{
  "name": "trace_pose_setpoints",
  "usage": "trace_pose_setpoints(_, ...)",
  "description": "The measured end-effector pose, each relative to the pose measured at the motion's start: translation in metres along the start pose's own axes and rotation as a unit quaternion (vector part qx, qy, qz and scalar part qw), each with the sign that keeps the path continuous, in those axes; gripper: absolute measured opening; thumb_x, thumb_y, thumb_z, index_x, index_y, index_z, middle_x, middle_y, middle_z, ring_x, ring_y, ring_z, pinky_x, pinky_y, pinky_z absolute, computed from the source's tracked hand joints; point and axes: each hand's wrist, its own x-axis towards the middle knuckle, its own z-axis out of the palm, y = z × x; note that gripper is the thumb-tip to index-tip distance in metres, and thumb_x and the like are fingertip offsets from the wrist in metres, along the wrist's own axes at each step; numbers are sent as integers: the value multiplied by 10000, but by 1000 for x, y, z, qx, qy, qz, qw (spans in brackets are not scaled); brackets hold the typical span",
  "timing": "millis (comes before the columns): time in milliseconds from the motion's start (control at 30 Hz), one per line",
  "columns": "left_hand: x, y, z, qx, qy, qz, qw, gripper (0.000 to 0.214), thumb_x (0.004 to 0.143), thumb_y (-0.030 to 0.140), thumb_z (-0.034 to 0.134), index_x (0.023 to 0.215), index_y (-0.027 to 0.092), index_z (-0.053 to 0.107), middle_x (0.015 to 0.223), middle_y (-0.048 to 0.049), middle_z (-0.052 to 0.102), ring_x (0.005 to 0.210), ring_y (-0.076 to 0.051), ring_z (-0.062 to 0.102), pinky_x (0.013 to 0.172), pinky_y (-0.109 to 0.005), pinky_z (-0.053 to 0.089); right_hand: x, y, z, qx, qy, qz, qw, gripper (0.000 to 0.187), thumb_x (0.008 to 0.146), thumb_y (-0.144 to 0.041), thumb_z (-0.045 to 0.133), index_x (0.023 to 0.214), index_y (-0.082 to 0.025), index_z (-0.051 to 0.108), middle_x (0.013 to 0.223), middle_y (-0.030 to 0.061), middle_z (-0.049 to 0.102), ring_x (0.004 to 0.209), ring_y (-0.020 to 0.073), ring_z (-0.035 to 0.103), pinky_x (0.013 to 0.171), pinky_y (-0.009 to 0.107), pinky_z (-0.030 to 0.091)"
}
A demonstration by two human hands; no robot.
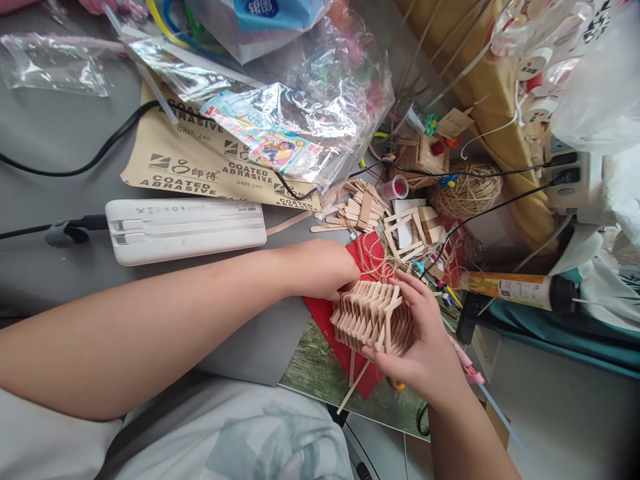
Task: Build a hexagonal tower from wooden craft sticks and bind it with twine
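A small structure of stacked wooden craft sticks (373, 313) is held between both hands above a red sheet (367, 257). My left hand (320, 267) is closed against its far left side, fingers tucked behind it. My right hand (425, 340) wraps its near right side, thumb and fingers pressed on the sticks. One loose stick (353, 390) hangs below the structure.
A pile of loose craft sticks (360, 210), a stick frame (415, 233), a twine ball (467, 190), a white power bank (185, 229), sandpaper sheets (200, 160), plastic bags (320, 87), black cables (90, 160) and a glue tube (520, 290) crowd the grey table (55, 133).
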Motion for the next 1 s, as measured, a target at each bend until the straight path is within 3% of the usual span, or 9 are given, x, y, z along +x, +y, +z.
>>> trace_pose_setpoints(200, -1, 1, 0, 25, -22, -4, 999, 36, 828, 274, 788, 837, 240, 783, 816, -45, 797, 776, -239, 678, 706, -349, 401, -1, 0, 2, 7, 6, 11, 1000, 978, 686, -382, 914, 1542, -331, 443, 1655, 143, 398, 1542, 430, 418, 1270, 675, 352)
trace_pose_setpoints(533, 0, 8, -4, 59, -36, -9, 998, 153, 815, 334, 836, 875, 210, 770, 872, -76, 808, 801, -262, 707, 683, -360, 404, -2, -1, 7, -4, 19, 8, 1000, 993, 682, -406, 926, 1542, -325, 434, 1635, 156, 405, 1542, 440, 414, 1260, 691, 362)
trace_pose_setpoints(767, 0, 9, -3, 39, -15, -8, 999, 107, 786, 269, 839, 784, 197, 758, 791, -86, 790, 723, -254, 689, 646, -356, 390, -1, -4, 13, 3, 21, 11, 1000, 976, 706, -373, 910, 1548, -328, 420, 1638, 161, 388, 1536, 424, 425, 1253, 688, 375)
trace_pose_setpoints(1000, 1, 7, -5, 50, -42, 4, 998, 5, 840, 210, 768, 841, 207, 772, 831, -85, 800, 773, -259, 705, 659, -354, 398, -1, -5, 13, 9, 11, 17, 1000, 998, 689, -376, 923, 1550, -326, 421, 1639, 158, 390, 1540, 418, 417, 1257, 673, 379)
